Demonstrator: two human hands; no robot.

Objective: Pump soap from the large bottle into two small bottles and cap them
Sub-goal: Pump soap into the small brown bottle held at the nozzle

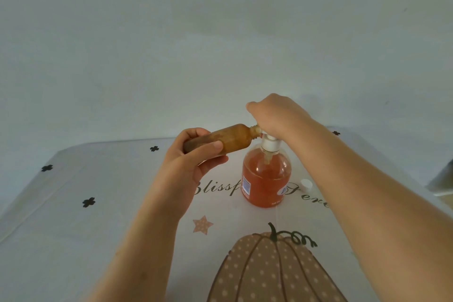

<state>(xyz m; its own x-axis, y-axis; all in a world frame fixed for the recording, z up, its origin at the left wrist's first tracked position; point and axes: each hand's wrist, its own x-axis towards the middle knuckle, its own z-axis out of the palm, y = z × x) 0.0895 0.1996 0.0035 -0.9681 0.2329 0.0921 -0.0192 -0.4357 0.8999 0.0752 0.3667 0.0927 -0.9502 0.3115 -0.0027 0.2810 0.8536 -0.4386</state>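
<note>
A large clear bottle [266,176] of orange soap with a white pump collar stands upright on the table's middle. My right hand [274,115] covers the pump head from above and presses on it. My left hand [193,157] grips a small amber bottle [230,141] by its base, tilted almost flat. The small bottle's open threaded neck touches the pump spout under my right hand. A white cap [306,184] lies on the cloth to the right of the large bottle. Only this one small bottle shows.
The table [73,203] carries a white cloth printed with black flowers, script lettering, a star and a large pumpkin. A pale wall rises just behind the table's far edge. A grey object [441,179] sits off the right edge.
</note>
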